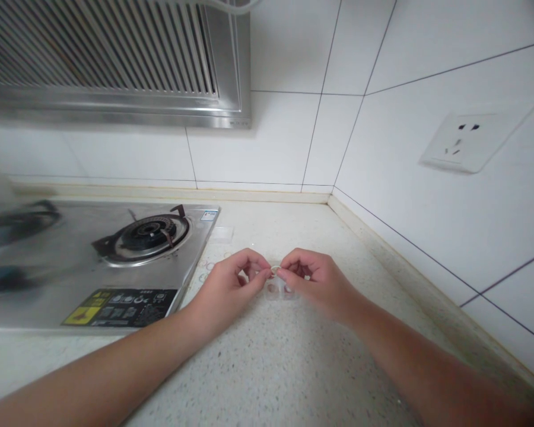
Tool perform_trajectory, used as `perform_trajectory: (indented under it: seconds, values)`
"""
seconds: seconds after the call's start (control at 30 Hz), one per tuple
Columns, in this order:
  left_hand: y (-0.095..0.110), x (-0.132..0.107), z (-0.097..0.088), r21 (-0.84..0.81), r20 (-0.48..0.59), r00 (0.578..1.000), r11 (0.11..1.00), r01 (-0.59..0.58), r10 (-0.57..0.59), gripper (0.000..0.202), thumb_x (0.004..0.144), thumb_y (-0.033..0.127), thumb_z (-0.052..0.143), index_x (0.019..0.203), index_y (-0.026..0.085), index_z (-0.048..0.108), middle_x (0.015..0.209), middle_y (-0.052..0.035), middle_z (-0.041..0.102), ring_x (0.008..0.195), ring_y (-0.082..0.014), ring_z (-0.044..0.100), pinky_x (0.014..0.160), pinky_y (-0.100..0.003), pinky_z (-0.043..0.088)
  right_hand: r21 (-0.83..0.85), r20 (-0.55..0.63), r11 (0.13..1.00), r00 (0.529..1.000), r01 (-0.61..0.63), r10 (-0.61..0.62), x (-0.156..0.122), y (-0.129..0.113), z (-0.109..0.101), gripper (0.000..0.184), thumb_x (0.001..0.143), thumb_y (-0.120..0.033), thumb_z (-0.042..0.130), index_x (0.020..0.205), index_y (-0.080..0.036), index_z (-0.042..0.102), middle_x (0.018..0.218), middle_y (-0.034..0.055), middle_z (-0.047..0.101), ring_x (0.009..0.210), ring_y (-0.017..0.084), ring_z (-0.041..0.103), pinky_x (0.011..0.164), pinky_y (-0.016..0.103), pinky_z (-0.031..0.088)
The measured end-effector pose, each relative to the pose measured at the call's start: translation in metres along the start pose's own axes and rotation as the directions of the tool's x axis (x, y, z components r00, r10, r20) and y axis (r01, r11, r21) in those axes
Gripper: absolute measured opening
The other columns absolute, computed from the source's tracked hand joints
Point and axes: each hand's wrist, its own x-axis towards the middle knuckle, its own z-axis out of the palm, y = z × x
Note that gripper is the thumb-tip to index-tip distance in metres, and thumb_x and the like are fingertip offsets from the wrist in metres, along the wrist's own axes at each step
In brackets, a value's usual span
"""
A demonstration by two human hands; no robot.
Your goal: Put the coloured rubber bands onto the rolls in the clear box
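Here both hands meet over the speckled countertop [293, 367], just to the right of the gas stove [71, 267]. The left hand [231, 281] and the right hand [314, 279] each pinch, with thumb and forefinger, the same small ring [275, 270]. It is held between the fingertips, a little above the counter surface. The other fingers of both hands are curled in, and both forearms come from the near edge of the picture.

Directly under the ring, a clear plastic piece [279, 290] lies on the counter. It seems to have two round hollows, but it is too small and pale to say this for sure. The right hand partly covers its right side.

A few thin loops [206, 268] lie on the counter near the stove edge, just beside the left hand. Farther back, a flat clear square [222, 233] rests close to the corner of the stove.

On the stove, the black burner [149, 234] is uncovered, and a yellow and black label [120, 306] sits at its front edge. The steel range hood [115, 59] hangs above. A white wall socket [469, 142] is set in the tiled wall on the right.
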Motion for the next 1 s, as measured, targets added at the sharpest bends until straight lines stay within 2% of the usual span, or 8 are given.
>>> perform_trajectory:
  seconds: [0.17, 0.3, 0.47, 0.8, 1.0]
  values:
    - [-0.004, 0.001, -0.001, 0.085, 0.001, 1.0, 0.996, -0.008, 0.008, 0.017, 0.087, 0.034, 0.06, 0.09, 0.018, 0.065, 0.076, -0.0024, 0.062, 0.07, -0.014, 0.055, 0.059, -0.024, 0.042, 0.095, -0.021, 0.995, 0.999, -0.042, 0.044, 0.003, 0.002, -0.003, 0.019, 0.085, -0.036, 0.064, 0.083, -0.017, 0.064, 0.065, -0.0004, 0.059, 0.056, 0.009, 0.054, 0.052, 0.022, 0.043]
    - [-0.005, 0.001, -0.002, 0.19, 0.052, 0.998, 0.981, -0.036, 0.026, 0.012, 0.086, 0.027, 0.058, 0.091, 0.019, 0.066, 0.074, -0.001, 0.062, 0.066, -0.013, 0.054, 0.058, -0.023, 0.041, 0.186, -0.033, 0.979, 0.995, -0.082, 0.09, 0.004, -0.001, -0.004, 0.019, 0.082, -0.035, 0.067, 0.081, -0.016, 0.065, 0.063, -0.0011, 0.058, 0.052, 0.008, 0.049, 0.049, 0.021, 0.04]
    - [-0.002, 0.001, -0.004, 0.247, 0.073, 0.997, 0.969, -0.027, 0.009, 0.012, 0.085, 0.025, 0.057, 0.091, 0.02, 0.066, 0.074, -0.0001, 0.062, 0.064, -0.0122, 0.054, 0.057, -0.023, 0.04, 0.275, -0.033, 0.956, 0.993, -0.099, 0.112, 0.005, -0.005, -0.007, 0.023, 0.077, -0.038, 0.072, 0.079, -0.016, 0.066, 0.057, -0.0031, 0.053, 0.049, 0.007, 0.043, 0.046, 0.021, 0.036]
    - [-0.001, 0.001, -0.006, 0.318, 0.12, 0.993, 0.948, -0.032, -0.007, 0.011, 0.084, 0.022, 0.056, 0.09, 0.02, 0.065, 0.074, 0.0007, 0.063, 0.062, -0.0117, 0.054, 0.058, -0.023, 0.04, 0.341, -0.004, 0.936, 0.996, -0.086, 0.094, 0.003, -0.004, -0.01, 0.02, 0.078, -0.035, 0.073, 0.08, -0.015, 0.068, 0.059, -0.0024, 0.055, 0.049, 0.006, 0.043, 0.046, 0.021, 0.035]
    - [-0.002, 0.001, -0.006, 0.332, 0.137, 0.991, 0.942, -0.055, 0.01, 0.011, 0.085, 0.022, 0.056, 0.091, 0.02, 0.065, 0.075, 0.0006, 0.063, 0.062, -0.0115, 0.053, 0.058, -0.023, 0.04, 0.346, -0.001, 0.937, 0.999, -0.045, 0.048, 0.002, -0.002, -0.013, 0.017, 0.081, -0.032, 0.069, 0.081, -0.015, 0.068, 0.055, -0.0039, 0.05, 0.048, 0.006, 0.041, 0.047, 0.02, 0.033]
